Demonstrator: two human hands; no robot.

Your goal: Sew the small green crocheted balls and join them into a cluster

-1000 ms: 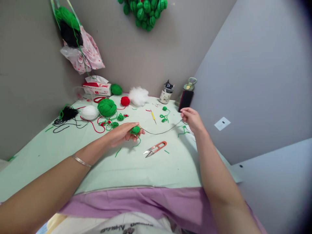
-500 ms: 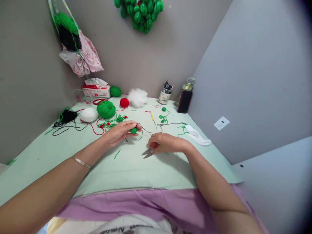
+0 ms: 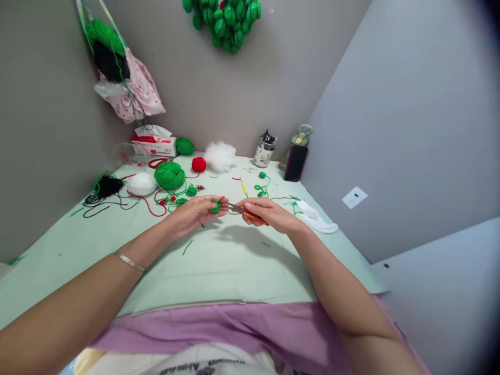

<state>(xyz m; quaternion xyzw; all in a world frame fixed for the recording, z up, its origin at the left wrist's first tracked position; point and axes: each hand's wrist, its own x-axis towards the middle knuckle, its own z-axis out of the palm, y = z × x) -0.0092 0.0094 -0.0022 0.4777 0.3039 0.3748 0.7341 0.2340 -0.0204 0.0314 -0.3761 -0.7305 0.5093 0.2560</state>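
Note:
My left hand [image 3: 195, 212] is closed around a small green crocheted ball [image 3: 215, 207], pinched near the fingertips. A short black yarn end sticks up from the ball. In my right hand [image 3: 265, 212] are red-handled scissors [image 3: 255, 216], their blades pointing left and reaching the fingertips of my left hand beside the ball. Whether the blades touch the yarn I cannot tell. A black strand [image 3: 281, 198] runs along the table behind my right hand, partly hidden by it. Behind that hand lies a yellow-handled crochet hook [image 3: 244, 187].
Green yarn [image 3: 170, 175], white yarn [image 3: 142, 184], black yarn [image 3: 109, 185] and a red ball [image 3: 199, 164] sit at the left, near a tissue box [image 3: 154, 146]. White stuffing [image 3: 220, 156], a jar [image 3: 264, 154] and a phone [image 3: 296, 162] stand at the back. Cut green scraps [image 3: 187, 247] lie in front.
My right hand has lifted the scissors from the near table up and turned them, bringing the blades to the ball. My left hand stays almost in place with the ball.

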